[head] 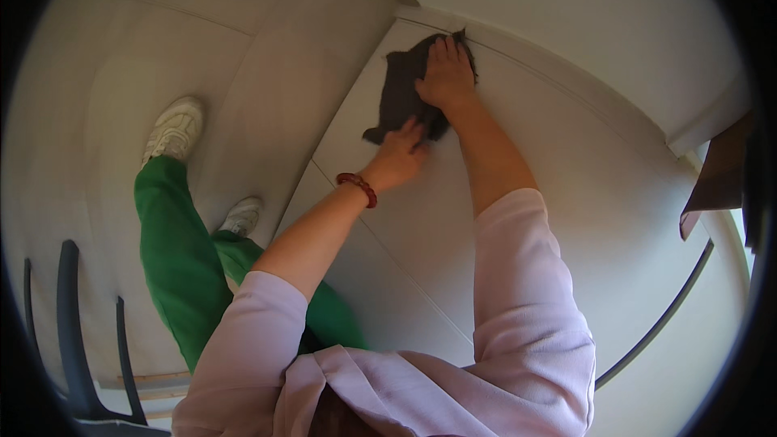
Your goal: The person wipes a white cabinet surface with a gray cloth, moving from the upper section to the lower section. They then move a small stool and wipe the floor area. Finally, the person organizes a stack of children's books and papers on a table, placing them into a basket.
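A dark grey or brown cloth [402, 88] lies spread and slightly rumpled on a pale, seamed surface [425, 237], close to its far edge. My right hand [450, 73] rests flat on the cloth's right part, palm down. Nearer to me, my left hand [397, 155] is at the cloth's lower edge, with a red beaded bracelet [358, 187] on the wrist. Its fingers are blurred, and whether they pinch the cloth cannot be told.
A white wall or panel [558, 12] rises beyond the far edge. Left of the surface is the pale floor [243, 103], where my white shoes [176, 127] stand. Dark curved bars [73, 328] are at the lower left. A brown object [719, 170] hangs at the right rim.
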A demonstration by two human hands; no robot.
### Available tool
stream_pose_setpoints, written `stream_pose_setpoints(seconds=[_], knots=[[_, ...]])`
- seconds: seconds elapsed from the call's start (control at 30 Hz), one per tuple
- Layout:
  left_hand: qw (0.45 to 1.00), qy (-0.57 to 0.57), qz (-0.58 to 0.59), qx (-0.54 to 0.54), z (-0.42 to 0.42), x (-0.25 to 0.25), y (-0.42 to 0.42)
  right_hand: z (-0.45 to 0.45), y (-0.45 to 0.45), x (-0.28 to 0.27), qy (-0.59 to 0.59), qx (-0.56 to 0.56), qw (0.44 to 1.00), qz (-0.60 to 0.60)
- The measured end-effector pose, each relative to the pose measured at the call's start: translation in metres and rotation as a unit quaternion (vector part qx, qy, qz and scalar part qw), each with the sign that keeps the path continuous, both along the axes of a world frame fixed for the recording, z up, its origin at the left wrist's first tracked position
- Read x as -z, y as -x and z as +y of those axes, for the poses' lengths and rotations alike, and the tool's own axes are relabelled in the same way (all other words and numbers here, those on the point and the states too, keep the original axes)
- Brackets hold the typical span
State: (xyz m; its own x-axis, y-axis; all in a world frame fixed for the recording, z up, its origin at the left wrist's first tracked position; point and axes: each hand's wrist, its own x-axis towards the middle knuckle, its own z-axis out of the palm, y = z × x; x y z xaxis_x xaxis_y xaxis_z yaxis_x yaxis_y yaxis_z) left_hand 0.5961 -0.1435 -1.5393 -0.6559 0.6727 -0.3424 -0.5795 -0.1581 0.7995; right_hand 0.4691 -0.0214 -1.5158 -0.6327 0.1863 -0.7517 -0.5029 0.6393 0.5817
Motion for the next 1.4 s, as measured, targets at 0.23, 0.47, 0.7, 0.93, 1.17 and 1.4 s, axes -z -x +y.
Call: stream_pose_setpoints(seconds=[0.23, 0.47, 0.7, 0.93, 1.17, 1.4], knots=[[0.993, -0.035, 0.11, -0.031, 0.016, -0.045, 0.02, -0.005, 0.006, -0.058, -0.056, 0.001, 0.994, 0.098], [0.943, -0.143, 0.285, -0.098, 0.019, -0.13, 0.038, -0.015, 0.012, -0.24, -0.158, -0.085, 0.945, 0.274], [0.941, -0.211, 0.233, -0.125, 0.017, -0.136, 0.037, -0.012, 0.007, -0.243, -0.192, -0.106, 0.934, 0.281], [0.976, -0.119, 0.146, -0.106, 0.017, -0.058, 0.035, -0.001, 0.009, -0.151, -0.08, -0.105, 0.974, 0.181], [0.993, 0.032, 0.058, -0.094, 0.011, 0.016, -0.002, 0.009, 0.003, -0.003, -0.007, -0.036, 0.999, 0.029], [0.957, 0.256, -0.018, 0.135, -0.009, 0.046, -0.023, -0.035, -0.088, 0.07, 0.038, 0.013, 0.978, -0.204]])
